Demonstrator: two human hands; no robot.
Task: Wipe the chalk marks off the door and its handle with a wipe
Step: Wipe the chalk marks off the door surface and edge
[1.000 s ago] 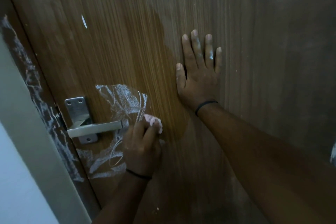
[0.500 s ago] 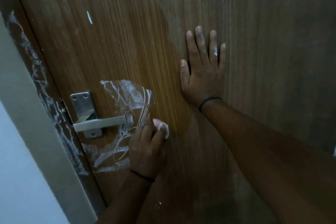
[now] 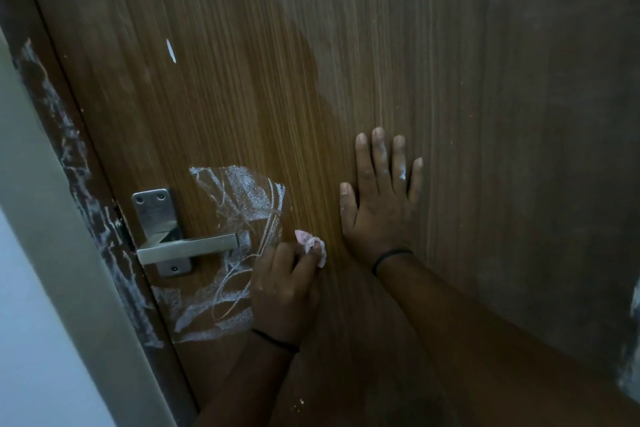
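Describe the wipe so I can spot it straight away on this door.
Start at the metal lever handle on the wooden door. Follow the lever right, past the scribbled chalk marks, to the left hand. The wipe is the small crumpled pinkish wad at its fingertips, unlike the flat white chalk.

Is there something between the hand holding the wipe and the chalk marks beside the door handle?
Nothing visible does. The left hand grips the wipe against the door, right at the edge of the chalk marks. The handle lies further left, and the right hand rests flat, apart.
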